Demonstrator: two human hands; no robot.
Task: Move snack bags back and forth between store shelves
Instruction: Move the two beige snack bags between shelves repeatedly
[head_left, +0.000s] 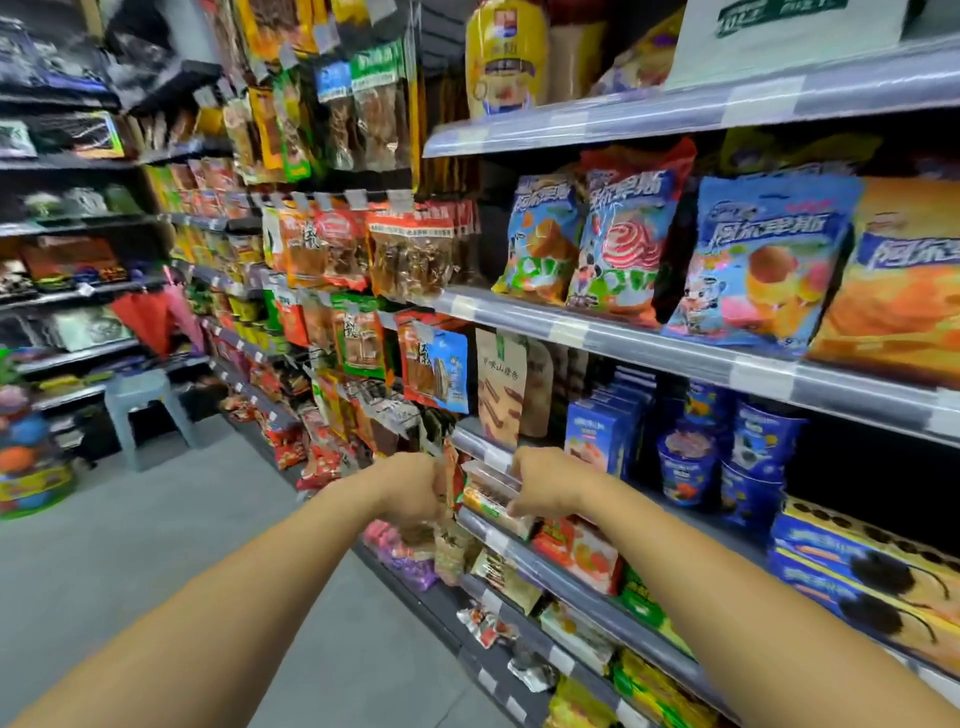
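We reach both bare arms to the grey metal shelf edge (483, 530), left hand (410, 491) clutching a crinkly brownish snack bag (451, 551), right hand (540, 486) gripping a clear-topped snack pack (488, 491).

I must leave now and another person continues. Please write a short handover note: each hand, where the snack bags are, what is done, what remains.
Left hand: closed around a hanging snack bag near the peg rack's low rows.
Right hand: gripping a flat packet at the shelf edge.
Done: cannot tell from this moment how many bags have moved.
Left: place both held items, then go on moving bags between shelves.
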